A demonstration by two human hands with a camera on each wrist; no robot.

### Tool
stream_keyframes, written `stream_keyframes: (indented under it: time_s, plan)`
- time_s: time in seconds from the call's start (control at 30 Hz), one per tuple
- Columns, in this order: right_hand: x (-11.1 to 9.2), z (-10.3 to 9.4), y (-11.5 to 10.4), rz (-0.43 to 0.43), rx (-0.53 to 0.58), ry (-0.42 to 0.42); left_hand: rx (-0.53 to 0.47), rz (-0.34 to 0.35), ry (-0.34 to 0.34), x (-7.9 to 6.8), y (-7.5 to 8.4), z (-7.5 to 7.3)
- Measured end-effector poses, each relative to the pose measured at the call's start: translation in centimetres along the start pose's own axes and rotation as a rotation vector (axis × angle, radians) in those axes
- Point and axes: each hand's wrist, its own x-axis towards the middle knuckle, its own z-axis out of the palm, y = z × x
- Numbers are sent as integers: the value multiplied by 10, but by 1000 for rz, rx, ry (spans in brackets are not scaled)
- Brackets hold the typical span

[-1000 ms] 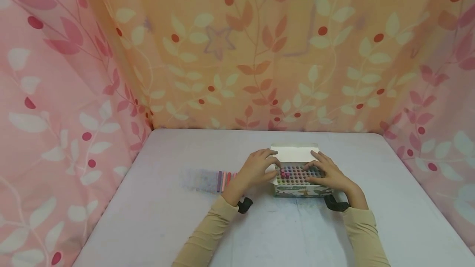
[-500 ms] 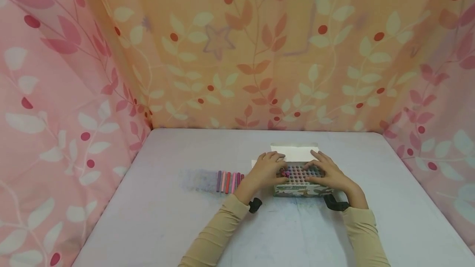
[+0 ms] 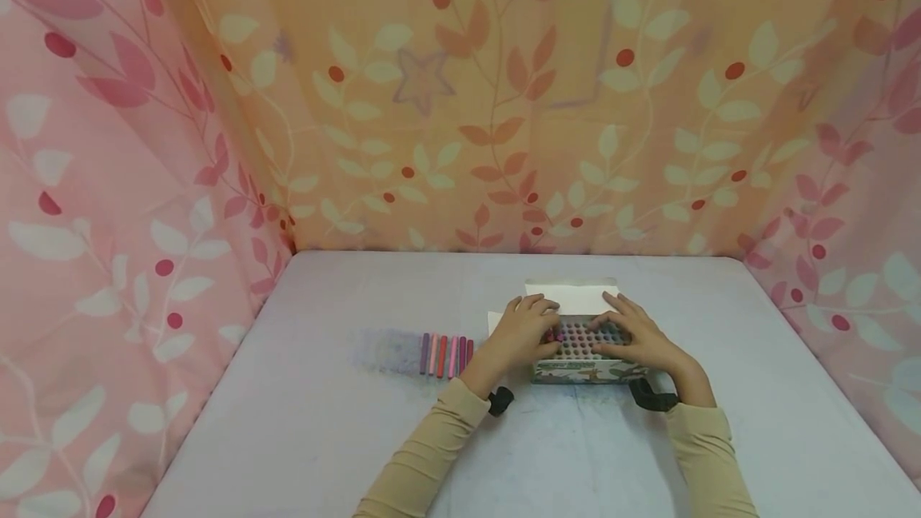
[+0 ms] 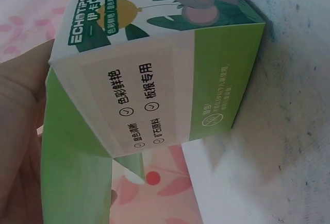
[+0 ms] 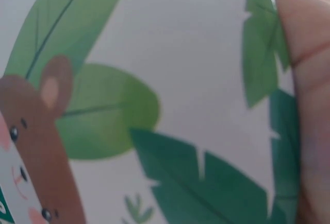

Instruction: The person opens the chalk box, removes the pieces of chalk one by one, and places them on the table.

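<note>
A chalk box (image 3: 586, 372) with leaf and animal prints stands on the table with its lid (image 3: 572, 296) folded back. Round chalk ends fill it in rows. My left hand (image 3: 520, 336) reaches over its left end, with finger and thumb curled about a few pink chalks (image 3: 556, 336) that stick up above the rest. From the left wrist, the box's end panel (image 4: 149, 98) and a green flap (image 4: 77, 152) hide most of that hand. My right hand (image 3: 639, 336) grips the right end, fingers bent over the top; its palm (image 5: 313, 110) lies against the printed side.
Left of the box, several chalks (image 3: 442, 356) in purple, pink and red lie side by side. Beyond them the white table (image 3: 309, 422) bears a bluish dust smudge (image 3: 388, 348). Floral curtains (image 3: 496, 142) rise behind and at both sides.
My left hand has moved right from the box's left edge onto the raised pink chalks, uncovering more of the chalk row on the table. The right hand and the box have stayed put.
</note>
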Motion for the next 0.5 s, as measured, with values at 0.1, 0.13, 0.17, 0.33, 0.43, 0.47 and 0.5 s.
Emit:
stream_keyframes:
  time_s: [0.1,0.13,0.17,0.33,0.43,0.47,0.5]
  plan:
    - [0,1,1,4,-2,-3,-29,-10,21,1,1,-1]
    - [0,1,1,4,-2,-3,-37,-13,31,1,1,-3]
    - [0,1,1,3,-2,-1,-46,-15,43,1,1,-4]
    - [0,2,3,5,-2,0,-48,-11,127,2,1,-12]
    - [1,2,3,8,-6,-3,-42,-2,183,0,1,-20]
    - [2,1,2,8,-10,-4,-46,3,204,-2,1,-23]
    - [2,1,2,9,-10,-4,-61,7,223,-3,0,-25]
